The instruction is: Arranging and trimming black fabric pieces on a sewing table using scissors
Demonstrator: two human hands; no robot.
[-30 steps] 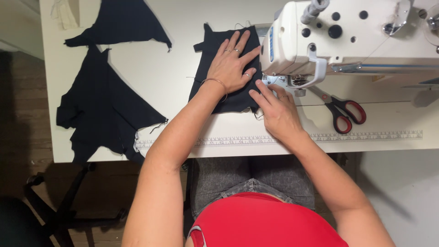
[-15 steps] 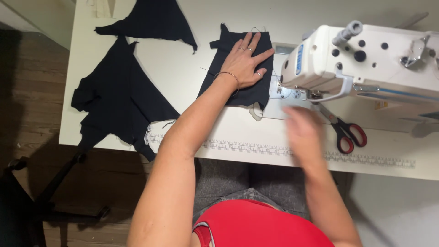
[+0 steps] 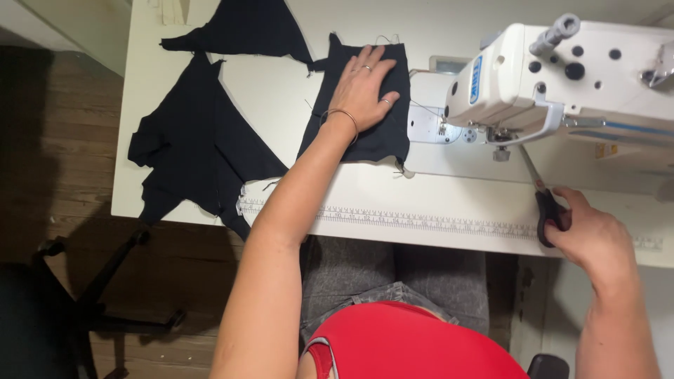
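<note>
Left hand flat on black cloth, right hand on scissors at the bench edge.

I see the black fabric piece, roughly rectangular with frayed threads, lying flat on the white bench just left of the white sewing machine. My left hand presses it, fingers spread wide, holding nothing. My right hand has its grip closed around the dark handles of the scissors, blades toward the machine. A blue upright label sits on the machine's face; larger black cut pieces lie further left.
</note>
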